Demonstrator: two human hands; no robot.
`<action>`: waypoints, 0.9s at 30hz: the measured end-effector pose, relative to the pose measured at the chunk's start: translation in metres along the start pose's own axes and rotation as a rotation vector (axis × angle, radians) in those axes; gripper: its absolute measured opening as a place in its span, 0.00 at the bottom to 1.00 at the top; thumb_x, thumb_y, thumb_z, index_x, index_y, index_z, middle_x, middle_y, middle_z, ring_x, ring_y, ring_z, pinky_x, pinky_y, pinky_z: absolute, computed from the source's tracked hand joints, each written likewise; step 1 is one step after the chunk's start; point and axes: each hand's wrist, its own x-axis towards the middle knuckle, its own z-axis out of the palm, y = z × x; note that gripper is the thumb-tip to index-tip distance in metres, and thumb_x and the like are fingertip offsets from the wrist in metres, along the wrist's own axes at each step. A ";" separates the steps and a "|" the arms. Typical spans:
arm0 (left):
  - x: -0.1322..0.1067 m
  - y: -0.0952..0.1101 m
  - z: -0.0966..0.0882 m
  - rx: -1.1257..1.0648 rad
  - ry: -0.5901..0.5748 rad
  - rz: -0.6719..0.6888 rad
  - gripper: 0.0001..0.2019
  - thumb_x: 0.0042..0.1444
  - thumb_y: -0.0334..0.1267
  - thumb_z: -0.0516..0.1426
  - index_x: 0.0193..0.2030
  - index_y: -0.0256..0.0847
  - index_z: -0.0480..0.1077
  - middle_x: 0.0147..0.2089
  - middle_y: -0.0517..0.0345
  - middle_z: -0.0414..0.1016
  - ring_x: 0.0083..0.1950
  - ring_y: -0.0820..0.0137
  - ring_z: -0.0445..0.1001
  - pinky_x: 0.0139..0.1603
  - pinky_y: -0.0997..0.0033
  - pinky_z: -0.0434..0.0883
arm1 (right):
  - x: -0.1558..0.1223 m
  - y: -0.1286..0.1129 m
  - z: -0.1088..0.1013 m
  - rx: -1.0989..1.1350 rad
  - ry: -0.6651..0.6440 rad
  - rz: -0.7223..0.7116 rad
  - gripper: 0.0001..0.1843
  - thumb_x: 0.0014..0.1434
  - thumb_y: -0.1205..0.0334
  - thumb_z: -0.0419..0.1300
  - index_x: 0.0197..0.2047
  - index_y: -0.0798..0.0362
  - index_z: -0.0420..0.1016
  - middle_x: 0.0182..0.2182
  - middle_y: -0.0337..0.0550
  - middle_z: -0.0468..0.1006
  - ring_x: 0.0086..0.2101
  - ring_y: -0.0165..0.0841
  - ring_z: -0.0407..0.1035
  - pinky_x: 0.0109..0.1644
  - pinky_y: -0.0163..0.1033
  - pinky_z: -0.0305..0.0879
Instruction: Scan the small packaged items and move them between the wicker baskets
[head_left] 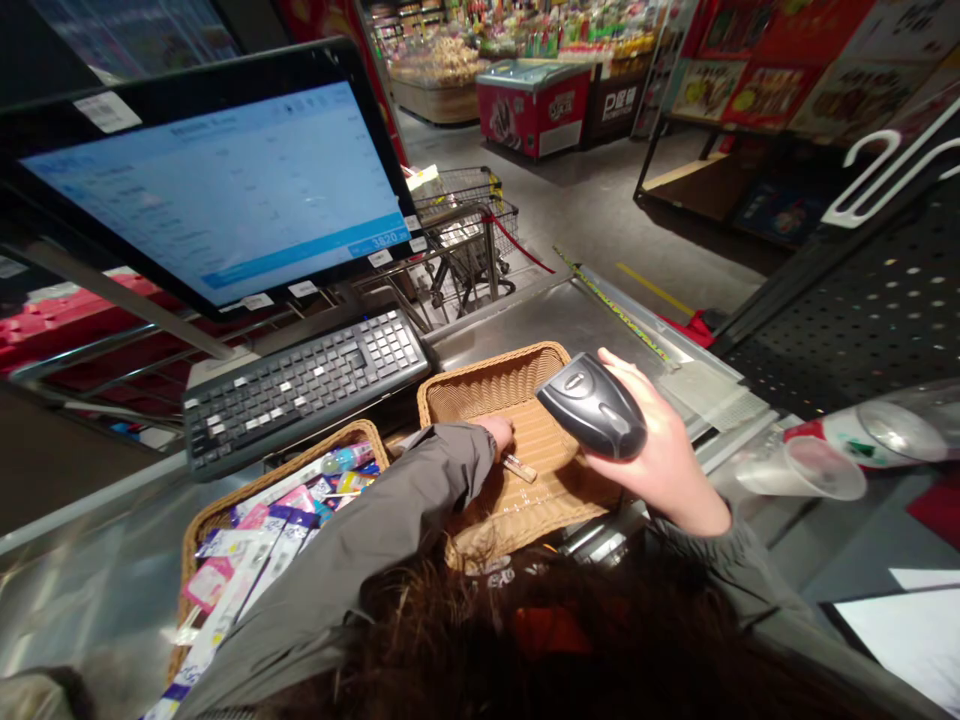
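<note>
Handheld scanner (pixel 592 405) is sitting over the right part of a wicker basket (pixel 487 387), the right hand (pixel 649 430) curling around it with fingers mostly hidden. Its hard, smooth shell is probably feeling light and stiff, a little slippery, and likely to suffer if dropped; the grip beneath, out of sight, is likely the best hold. Its visible body is running lengthwise from upper left to lower right, its broader end pointing toward the monitor (pixel 225 190); I cannot tell where it is aiming. Inside the basket, the left hand (pixel 497 432) is reaching beside a small slim item (pixel 520 467); whether it is pinching that is unclear. Farther left, a second basket (pixel 364 430) is holding colorful packets (pixel 262 560), near the keyboard (pixel 304 390).
</note>
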 end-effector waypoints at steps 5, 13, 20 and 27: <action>-0.008 -0.007 -0.047 -0.031 0.071 0.125 0.08 0.39 0.35 0.70 0.26 0.41 0.77 0.50 0.55 0.78 0.57 0.56 0.72 0.61 0.57 0.64 | -0.001 0.003 0.000 -0.007 0.013 0.003 0.41 0.52 0.55 0.67 0.67 0.50 0.58 0.62 0.58 0.68 0.64 0.56 0.60 0.67 0.69 0.54; -0.065 -0.025 -0.121 -0.421 0.532 0.256 0.15 0.51 0.49 0.64 0.33 0.38 0.75 0.64 0.47 0.69 0.64 0.58 0.68 0.67 0.56 0.61 | 0.003 -0.011 0.000 -0.003 0.031 -0.041 0.40 0.53 0.55 0.66 0.66 0.52 0.58 0.62 0.60 0.67 0.64 0.56 0.59 0.67 0.68 0.54; -0.140 -0.014 -0.137 -1.250 0.695 0.398 0.20 0.46 0.52 0.68 0.32 0.37 0.71 0.68 0.41 0.65 0.64 0.52 0.68 0.64 0.52 0.62 | 0.009 -0.046 0.005 -0.066 -0.054 -0.193 0.35 0.53 0.57 0.64 0.62 0.51 0.62 0.60 0.59 0.68 0.66 0.59 0.53 0.67 0.74 0.47; -0.206 -0.030 -0.132 -1.383 0.850 0.414 0.20 0.45 0.50 0.70 0.32 0.38 0.68 0.69 0.45 0.64 0.65 0.54 0.66 0.65 0.53 0.60 | 0.017 -0.092 0.017 -0.106 -0.142 -0.317 0.28 0.51 0.63 0.61 0.57 0.50 0.68 0.61 0.56 0.67 0.68 0.58 0.49 0.67 0.73 0.46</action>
